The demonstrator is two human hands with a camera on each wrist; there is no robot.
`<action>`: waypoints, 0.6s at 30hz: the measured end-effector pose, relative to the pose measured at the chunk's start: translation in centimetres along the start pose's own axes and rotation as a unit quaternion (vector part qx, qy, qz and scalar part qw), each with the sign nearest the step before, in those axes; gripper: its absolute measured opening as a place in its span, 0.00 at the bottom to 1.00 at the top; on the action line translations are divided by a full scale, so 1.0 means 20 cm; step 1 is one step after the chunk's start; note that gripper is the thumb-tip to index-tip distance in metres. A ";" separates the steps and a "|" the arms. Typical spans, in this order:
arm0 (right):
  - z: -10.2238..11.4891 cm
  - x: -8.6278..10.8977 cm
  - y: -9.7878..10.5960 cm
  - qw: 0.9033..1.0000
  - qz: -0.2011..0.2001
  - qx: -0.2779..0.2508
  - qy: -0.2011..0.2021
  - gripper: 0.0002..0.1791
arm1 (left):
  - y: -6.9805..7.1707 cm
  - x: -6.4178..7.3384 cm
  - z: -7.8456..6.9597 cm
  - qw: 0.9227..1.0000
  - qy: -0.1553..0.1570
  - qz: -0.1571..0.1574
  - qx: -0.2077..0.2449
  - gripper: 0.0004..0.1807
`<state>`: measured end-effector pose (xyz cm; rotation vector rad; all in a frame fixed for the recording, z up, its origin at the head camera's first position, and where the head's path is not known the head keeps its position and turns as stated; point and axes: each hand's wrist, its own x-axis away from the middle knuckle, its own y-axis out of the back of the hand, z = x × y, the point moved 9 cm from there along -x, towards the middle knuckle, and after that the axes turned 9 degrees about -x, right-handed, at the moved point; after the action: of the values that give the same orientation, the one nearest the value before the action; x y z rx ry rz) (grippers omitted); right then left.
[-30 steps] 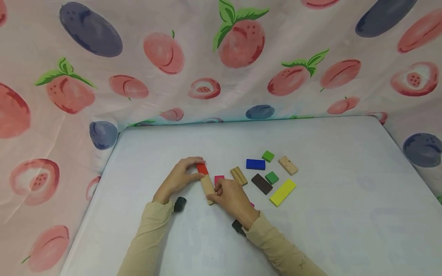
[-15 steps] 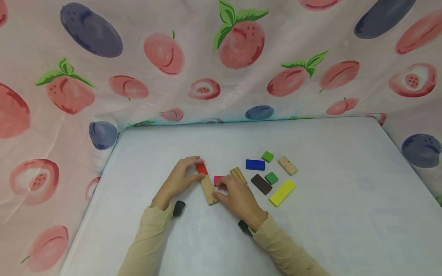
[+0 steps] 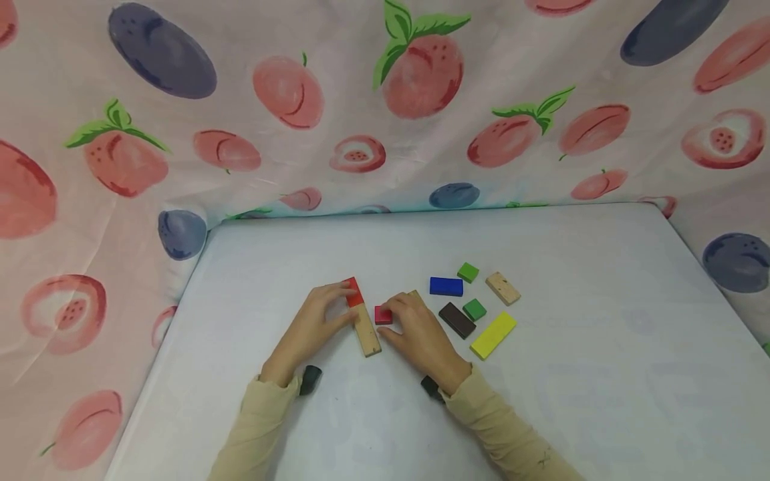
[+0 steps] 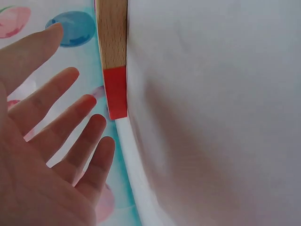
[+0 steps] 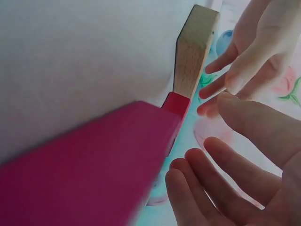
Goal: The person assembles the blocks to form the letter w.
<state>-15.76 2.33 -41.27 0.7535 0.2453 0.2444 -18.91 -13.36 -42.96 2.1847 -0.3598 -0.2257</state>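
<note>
On the white table, a red block (image 3: 355, 292) and a plain wooden block (image 3: 367, 332) lie end to end in one line. My left hand (image 3: 308, 325) is just left of them, its fingers loosely spread and holding nothing; the left wrist view shows the fingertips (image 4: 101, 123) apart from the red end. Right of the line sits a small pinkish-red block (image 3: 383, 316). Over its right edge my right hand (image 3: 424, 341) hovers with thumb and fingers parted. It partly covers a grooved wooden block (image 3: 414, 294). A magenta block (image 5: 89, 160) looms close in the right wrist view.
To the right lie a blue block (image 3: 446, 286), a dark brown block (image 3: 457, 320), a yellow block (image 3: 493, 336), two green blocks (image 3: 474, 309) and a speckled wooden block (image 3: 502, 288). A fruit-print cloth (image 3: 421, 153) rises behind the table.
My right hand has let go of the plain wooden block and moved right, towards the small pinkish-red block. My left hand has drawn back slightly from the red block.
</note>
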 end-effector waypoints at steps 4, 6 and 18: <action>-0.01 -0.01 -0.01 1.000 0.007 0.002 0.001 0.19 | -0.01 0.04 -0.02 1.000 0.003 0.001 -0.003 0.23; -0.02 -0.02 -0.02 1.000 0.010 0.002 0.002 0.19 | -0.01 0.06 -0.03 1.000 0.004 0.003 -0.003 0.24; -0.03 -0.04 -0.04 1.000 0.026 0.009 -0.001 0.17 | -0.06 0.11 -0.09 0.998 -0.018 0.013 -0.054 0.32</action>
<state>-16.68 2.02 -42.14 0.7795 0.2261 0.2917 -16.05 -12.06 -42.92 2.0710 -0.3866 -0.2657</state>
